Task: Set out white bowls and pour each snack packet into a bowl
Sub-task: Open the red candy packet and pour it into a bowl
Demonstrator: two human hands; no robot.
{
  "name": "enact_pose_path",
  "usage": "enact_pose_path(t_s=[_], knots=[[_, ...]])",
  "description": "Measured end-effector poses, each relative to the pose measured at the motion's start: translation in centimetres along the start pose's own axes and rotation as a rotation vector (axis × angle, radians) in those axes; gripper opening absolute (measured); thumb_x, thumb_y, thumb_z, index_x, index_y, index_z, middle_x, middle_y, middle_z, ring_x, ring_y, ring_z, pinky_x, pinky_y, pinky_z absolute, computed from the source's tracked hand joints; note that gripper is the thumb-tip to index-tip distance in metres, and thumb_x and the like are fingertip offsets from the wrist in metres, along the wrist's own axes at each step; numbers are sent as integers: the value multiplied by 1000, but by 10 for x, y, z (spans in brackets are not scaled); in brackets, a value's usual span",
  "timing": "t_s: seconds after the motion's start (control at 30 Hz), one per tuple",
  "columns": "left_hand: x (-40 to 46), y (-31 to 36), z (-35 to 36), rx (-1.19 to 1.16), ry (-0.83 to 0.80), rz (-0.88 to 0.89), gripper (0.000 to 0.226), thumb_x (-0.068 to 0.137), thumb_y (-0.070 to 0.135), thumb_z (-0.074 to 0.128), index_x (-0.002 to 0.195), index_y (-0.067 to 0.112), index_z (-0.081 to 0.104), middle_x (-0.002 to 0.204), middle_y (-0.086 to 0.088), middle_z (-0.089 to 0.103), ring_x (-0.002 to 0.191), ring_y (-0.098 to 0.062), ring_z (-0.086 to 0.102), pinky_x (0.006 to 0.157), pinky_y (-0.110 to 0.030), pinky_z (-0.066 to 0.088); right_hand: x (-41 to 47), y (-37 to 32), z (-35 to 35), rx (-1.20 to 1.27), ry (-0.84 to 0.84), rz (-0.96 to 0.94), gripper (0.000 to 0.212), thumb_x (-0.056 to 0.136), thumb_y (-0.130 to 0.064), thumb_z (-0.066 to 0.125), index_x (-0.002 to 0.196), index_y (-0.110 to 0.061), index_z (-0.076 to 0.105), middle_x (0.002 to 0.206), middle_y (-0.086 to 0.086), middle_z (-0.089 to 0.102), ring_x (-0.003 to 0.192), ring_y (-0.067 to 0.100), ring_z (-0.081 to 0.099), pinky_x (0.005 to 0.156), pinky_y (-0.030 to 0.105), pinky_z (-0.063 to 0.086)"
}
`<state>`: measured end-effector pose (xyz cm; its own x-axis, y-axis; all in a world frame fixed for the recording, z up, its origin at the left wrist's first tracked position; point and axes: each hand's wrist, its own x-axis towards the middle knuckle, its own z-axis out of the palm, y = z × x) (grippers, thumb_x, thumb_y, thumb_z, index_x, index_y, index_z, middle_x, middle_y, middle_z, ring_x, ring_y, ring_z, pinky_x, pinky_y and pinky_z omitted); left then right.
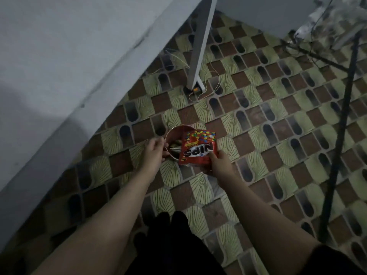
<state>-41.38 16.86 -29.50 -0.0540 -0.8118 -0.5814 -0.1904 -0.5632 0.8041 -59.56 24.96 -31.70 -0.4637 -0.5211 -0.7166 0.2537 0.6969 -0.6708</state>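
the person stands over a patterned tile floor (pixel 268 135) with both arms stretched down in front. the right hand (pixel 219 165) pinches the lower edge of a red nips candy packet (pixel 196 148), thumb on the printed face and fingers curled behind it, so the logo reads upside down from the head view. the left hand (pixel 154 150) has its fingers curled round the near rim of a round container (pixel 174 132), which looks reddish inside and holds what seem to be more wrappers or packets (the dim light makes it hard to say what they are). the nips packet hangs just over that container, overlapping its right side.

no white bowl shows anywhere here, and the packet looks unopened, so this reads as an early step: fetching a snack packet from its container, not pouring yet. the next move probably calls for carrying the packet up to a surface, perhaps the grey table (pixel 49 56) at the left, where a bowl would have to be set out. after that the packet needs tearing along its top, which wants both hands, so the left would have to let go of the container first. thin white cables (pixel 206 92) trail near the table leg (pixel 198 56), worth stepping clear of.
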Motion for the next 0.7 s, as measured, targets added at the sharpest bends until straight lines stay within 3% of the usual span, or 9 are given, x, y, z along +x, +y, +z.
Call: enact_pose_path(t_s=[0.13, 0.27, 0.33, 0.43, 0.5, 0.57, 0.63, 0.7], knots=[[77, -62, 15, 90, 19, -3, 17, 102, 30, 43, 92, 29, 56, 93, 3, 63, 75, -12, 57, 63, -24, 44, 100, 47, 27, -4, 3, 80, 28, 101, -19, 49, 123, -3, 53, 113, 20, 64, 82, 32, 69, 54, 36, 60], [151, -124, 30, 175, 4, 22, 15, 102, 33, 43, 100, 28, 57, 102, 2, 65, 84, -16, 61, 71, -28, 48, 184, 86, 57, 96, -11, 145, 25, 98, -11, 52, 118, 4, 55, 108, 21, 63, 69, 25, 68, 52, 30, 61], [178, -142, 35, 206, -10, 55, 18, 102, 34, 41, 103, 26, 58, 103, 2, 65, 87, -17, 62, 71, -29, 48, 215, 99, 70, 96, -22, 164, 26, 97, -6, 54, 120, 6, 56, 97, 14, 63, 61, 16, 65, 45, 23, 56], [208, -156, 44, 243, -39, 108, 21, 102, 35, 40, 108, 24, 57, 105, 2, 65, 92, -19, 64, 74, -31, 49, 247, 108, 85, 177, -28, 182, 31, 96, -6, 55, 126, 4, 53, 97, 13, 58, 69, 20, 61, 38, 21, 50], [218, -159, 50, 264, -59, 130, 21, 102, 37, 40, 109, 25, 56, 105, 3, 65, 93, -19, 64, 79, -35, 51, 262, 107, 90, 273, -9, 175, 35, 97, -11, 54, 129, 4, 50, 109, 18, 58, 78, 25, 62, 43, 26, 54], [217, -158, 55, 271, -73, 140, 23, 102, 37, 40, 111, 23, 55, 105, 3, 64, 92, -18, 63, 77, -33, 51, 264, 103, 91, 349, -52, 164, 41, 101, -21, 49, 134, 3, 45, 121, 22, 60, 86, 29, 66, 60, 32, 59], [205, -149, 57, 269, -77, 153, 22, 102, 36, 40, 110, 22, 56, 103, 4, 64, 91, -18, 63, 72, -31, 49, 249, 94, 88, 391, -89, 168, 45, 103, -28, 44, 138, 0, 40, 118, 23, 65, 88, 32, 69, 76, 40, 60], [180, -130, 57, 247, -82, 166, 22, 102, 34, 40, 109, 22, 57, 102, 4, 65, 90, -18, 63, 72, -30, 49, 215, 78, 83, 352, -73, 90, 38, 103, -27, 44, 132, -2, 45, 103, 17, 69, 85, 30, 70, 77, 42, 60]])
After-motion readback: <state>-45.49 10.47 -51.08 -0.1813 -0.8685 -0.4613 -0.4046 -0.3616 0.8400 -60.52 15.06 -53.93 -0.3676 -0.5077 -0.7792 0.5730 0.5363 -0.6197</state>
